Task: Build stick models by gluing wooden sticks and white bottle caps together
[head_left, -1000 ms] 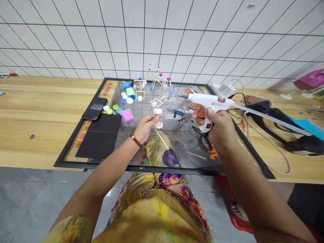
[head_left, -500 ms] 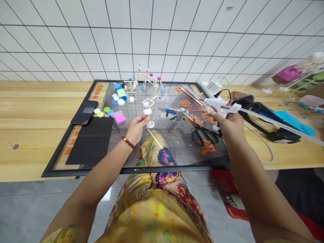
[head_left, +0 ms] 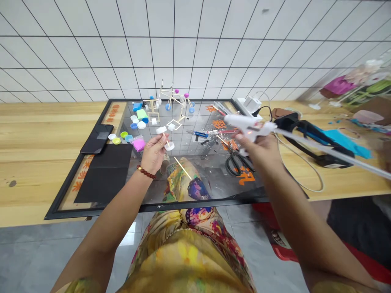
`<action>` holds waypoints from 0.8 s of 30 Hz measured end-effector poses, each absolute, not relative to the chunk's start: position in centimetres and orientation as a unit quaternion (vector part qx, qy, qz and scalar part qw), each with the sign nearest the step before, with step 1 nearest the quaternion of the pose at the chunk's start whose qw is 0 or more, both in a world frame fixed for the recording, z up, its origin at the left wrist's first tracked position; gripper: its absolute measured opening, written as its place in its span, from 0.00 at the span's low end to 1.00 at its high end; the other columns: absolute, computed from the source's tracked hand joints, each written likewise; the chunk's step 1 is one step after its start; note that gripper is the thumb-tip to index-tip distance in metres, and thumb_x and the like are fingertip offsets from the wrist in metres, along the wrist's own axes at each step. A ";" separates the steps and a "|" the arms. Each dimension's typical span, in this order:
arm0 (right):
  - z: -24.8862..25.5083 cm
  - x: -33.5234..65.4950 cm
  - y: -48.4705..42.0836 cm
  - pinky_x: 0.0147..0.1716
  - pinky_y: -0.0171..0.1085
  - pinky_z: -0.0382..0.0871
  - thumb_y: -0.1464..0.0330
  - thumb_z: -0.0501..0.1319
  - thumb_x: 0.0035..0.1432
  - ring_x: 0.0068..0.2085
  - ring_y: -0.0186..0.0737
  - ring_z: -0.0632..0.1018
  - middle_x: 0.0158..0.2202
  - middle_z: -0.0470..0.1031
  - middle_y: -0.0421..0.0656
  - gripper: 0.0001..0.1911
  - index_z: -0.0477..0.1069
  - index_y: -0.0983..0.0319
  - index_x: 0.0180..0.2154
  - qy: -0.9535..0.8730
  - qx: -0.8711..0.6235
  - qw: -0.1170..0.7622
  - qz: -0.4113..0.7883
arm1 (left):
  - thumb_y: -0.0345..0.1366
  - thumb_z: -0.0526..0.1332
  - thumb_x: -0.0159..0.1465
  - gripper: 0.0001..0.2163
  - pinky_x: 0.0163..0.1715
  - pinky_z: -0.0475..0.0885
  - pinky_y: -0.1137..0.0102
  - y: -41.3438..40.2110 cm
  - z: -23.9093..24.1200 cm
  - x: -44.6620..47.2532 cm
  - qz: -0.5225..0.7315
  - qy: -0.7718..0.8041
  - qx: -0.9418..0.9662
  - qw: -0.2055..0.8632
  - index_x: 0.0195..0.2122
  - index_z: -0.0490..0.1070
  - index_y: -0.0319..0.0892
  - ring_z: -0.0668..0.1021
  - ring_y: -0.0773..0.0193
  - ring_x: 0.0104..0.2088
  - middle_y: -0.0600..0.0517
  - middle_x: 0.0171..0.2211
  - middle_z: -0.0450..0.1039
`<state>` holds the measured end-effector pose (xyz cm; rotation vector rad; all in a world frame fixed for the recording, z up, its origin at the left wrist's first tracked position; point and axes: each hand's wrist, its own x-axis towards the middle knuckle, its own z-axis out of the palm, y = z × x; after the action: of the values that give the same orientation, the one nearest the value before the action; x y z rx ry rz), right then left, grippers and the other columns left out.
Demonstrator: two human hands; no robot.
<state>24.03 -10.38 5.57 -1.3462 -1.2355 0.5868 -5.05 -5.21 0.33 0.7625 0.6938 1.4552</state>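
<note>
My left hand [head_left: 154,151] is closed on a small wooden stick with a white bottle cap at each end [head_left: 165,138], held tilted above the glass board [head_left: 214,179]. My right hand [head_left: 259,151] grips a white hot glue gun [head_left: 249,125] with a long glue stick [head_left: 332,152] jutting back to the right. The gun's nozzle points left, well apart from the stick piece. A loose wooden stick [head_left: 182,168] lies on the glass between my hands.
On the board lie stick-and-cap models [head_left: 175,101], coloured caps [head_left: 122,136], pink clay [head_left: 139,144], a phone [head_left: 96,138], black paper [head_left: 104,173], scissors [head_left: 236,165] and a blue tool [head_left: 200,133]. A charger [head_left: 252,103] and cables lie right on the wooden table [head_left: 36,134].
My right hand swung the glue gun right, then back left toward the centre. My left hand tilted the capped stick from upright to slanted. The view shifted right.
</note>
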 end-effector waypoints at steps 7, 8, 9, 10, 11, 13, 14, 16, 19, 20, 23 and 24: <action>-0.6 19.6 -8.6 0.52 0.51 0.71 0.59 0.65 0.52 0.45 0.53 0.81 0.42 0.83 0.47 0.20 0.78 0.62 0.45 -0.618 -0.617 0.402 0.275 | 0.32 0.76 0.52 0.07 0.30 0.72 0.75 -4.8 0.8 -5.3 0.669 0.310 0.287 0.612 0.29 0.79 0.40 0.76 0.72 0.28 0.53 0.27 0.76; -1.0 19.3 -8.4 0.51 0.51 0.71 0.59 0.65 0.53 0.45 0.53 0.81 0.41 0.83 0.47 0.19 0.78 0.62 0.45 -0.621 -0.623 0.389 0.273 | 0.32 0.75 0.52 0.07 0.31 0.72 0.75 -4.8 0.8 -5.3 0.668 0.312 0.287 0.611 0.29 0.79 0.40 0.76 0.72 0.28 0.53 0.27 0.76; -1.3 19.2 -8.3 0.50 0.50 0.72 0.59 0.64 0.53 0.44 0.53 0.81 0.41 0.83 0.47 0.19 0.79 0.62 0.44 -0.623 -0.628 0.379 0.273 | 0.33 0.75 0.52 0.07 0.31 0.72 0.75 -4.8 0.7 -5.3 0.668 0.315 0.289 0.610 0.29 0.79 0.40 0.76 0.72 0.28 0.53 0.27 0.76; -1.6 19.1 -8.3 0.49 0.50 0.72 0.59 0.64 0.53 0.44 0.53 0.81 0.41 0.83 0.47 0.20 0.78 0.63 0.45 -0.624 -0.631 0.372 0.273 | 0.33 0.75 0.52 0.07 0.31 0.72 0.75 -4.7 0.6 -5.3 0.665 0.317 0.294 0.608 0.30 0.79 0.40 0.76 0.72 0.28 0.53 0.27 0.76; -1.8 19.0 -8.2 0.49 0.50 0.72 0.59 0.64 0.53 0.44 0.53 0.81 0.42 0.83 0.47 0.20 0.78 0.63 0.46 -0.623 -0.635 0.368 0.271 | 0.34 0.75 0.52 0.07 0.31 0.72 0.74 -4.8 0.5 -5.3 0.662 0.319 0.301 0.607 0.30 0.79 0.41 0.76 0.71 0.29 0.53 0.28 0.76; -2.0 19.1 -8.2 0.48 0.49 0.72 0.60 0.65 0.52 0.44 0.52 0.81 0.44 0.82 0.48 0.23 0.76 0.63 0.49 -0.622 -0.645 0.360 0.259 | 0.36 0.75 0.52 0.09 0.32 0.72 0.73 -4.9 0.3 -5.2 0.653 0.321 0.320 0.607 0.31 0.79 0.41 0.77 0.70 0.30 0.52 0.29 0.77; -2.1 19.1 -8.2 0.48 0.48 0.72 0.60 0.65 0.52 0.44 0.52 0.81 0.44 0.82 0.49 0.24 0.76 0.63 0.50 -0.625 -0.651 0.353 0.247 | 0.37 0.75 0.52 0.10 0.34 0.72 0.72 -5.0 0.2 -5.2 0.647 0.322 0.328 0.608 0.32 0.79 0.41 0.77 0.69 0.32 0.52 0.30 0.78; -2.1 19.4 -8.2 0.45 0.47 0.72 0.58 0.66 0.51 0.42 0.51 0.80 0.43 0.82 0.50 0.25 0.75 0.64 0.49 -0.637 -0.662 0.331 0.215 | 0.39 0.76 0.50 0.11 0.37 0.72 0.70 -5.2 0.1 -4.9 0.633 0.326 0.344 0.613 0.31 0.79 0.42 0.78 0.67 0.34 0.51 0.32 0.79; -1.6 19.9 -8.3 0.40 0.45 0.72 0.56 0.65 0.53 0.38 0.49 0.79 0.39 0.81 0.50 0.22 0.76 0.64 0.45 -0.665 -0.658 0.304 0.180 | 0.41 0.78 0.46 0.14 0.41 0.72 0.66 -5.7 -0.1 -4.4 0.612 0.329 0.356 0.625 0.29 0.79 0.43 0.78 0.67 0.34 0.52 0.33 0.81; -1.4 20.1 -8.5 0.39 0.45 0.72 0.56 0.65 0.54 0.37 0.50 0.79 0.38 0.81 0.50 0.22 0.75 0.64 0.44 -0.675 -0.653 0.298 0.168 | 0.41 0.79 0.44 0.15 0.41 0.71 0.66 -5.8 -0.1 -4.3 0.606 0.329 0.358 0.629 0.28 0.79 0.43 0.77 0.67 0.33 0.53 0.33 0.81; -0.7 20.8 -10.5 0.42 0.48 0.72 0.57 0.66 0.53 0.43 0.54 0.79 0.43 0.80 0.54 0.23 0.74 0.65 0.46 -0.709 -0.632 0.294 0.106 | 0.43 0.80 0.39 0.18 0.42 0.71 0.66 -6.2 0.1 -3.8 0.599 0.334 0.360 0.633 0.28 0.80 0.42 0.78 0.68 0.32 0.53 0.32 0.81; -0.4 20.9 -11.6 0.44 0.49 0.72 0.58 0.66 0.52 0.45 0.56 0.79 0.45 0.79 0.54 0.23 0.74 0.64 0.47 -0.713 -0.629 0.300 0.077 | 0.44 0.80 0.39 0.18 0.42 0.72 0.66 -6.4 0.1 -3.7 0.596 0.337 0.363 0.632 0.28 0.80 0.42 0.78 0.67 0.32 0.52 0.32 0.81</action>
<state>20.88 -11.61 -0.38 -1.6694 -1.8935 0.2056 -3.66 -6.37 0.12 0.8309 0.7712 1.3629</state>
